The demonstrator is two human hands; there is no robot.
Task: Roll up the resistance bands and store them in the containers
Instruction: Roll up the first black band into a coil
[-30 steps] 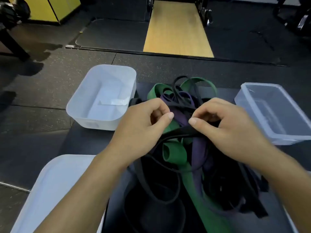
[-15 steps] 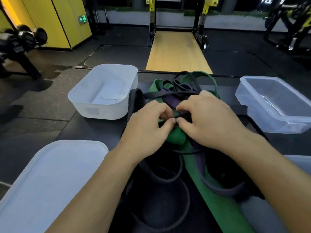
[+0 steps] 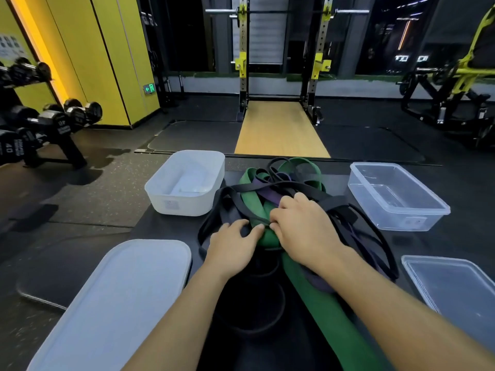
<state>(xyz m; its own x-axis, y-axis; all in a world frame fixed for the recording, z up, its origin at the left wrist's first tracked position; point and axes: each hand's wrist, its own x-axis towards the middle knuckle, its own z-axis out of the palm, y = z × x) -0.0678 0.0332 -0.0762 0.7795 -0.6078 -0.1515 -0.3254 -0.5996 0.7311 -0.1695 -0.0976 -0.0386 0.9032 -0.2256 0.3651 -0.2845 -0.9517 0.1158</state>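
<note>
Both hands, left hand (image 3: pixel 235 243) and right hand (image 3: pixel 304 228), meet fingertip to fingertip. Their fingers curl into a tangled heap of flat rubber resistance bands (image 3: pixel 251 202), green, purple and black. It lies on the dark counter (image 3: pixel 171 228) between a white plastic tub (image 3: pixel 184 206) and a clear plastic box (image 3: pixel 401 219).

Dark rubber gym floor (image 3: pixel 80 199), wooden lifting platform (image 3: pixel 278 129), squat rack (image 3: pixel 242 62), yellow wall panels (image 3: pixel 107 62), dumbbell rack (image 3: pixel 40 124), dark windows (image 3: pixel 388 36)
</note>
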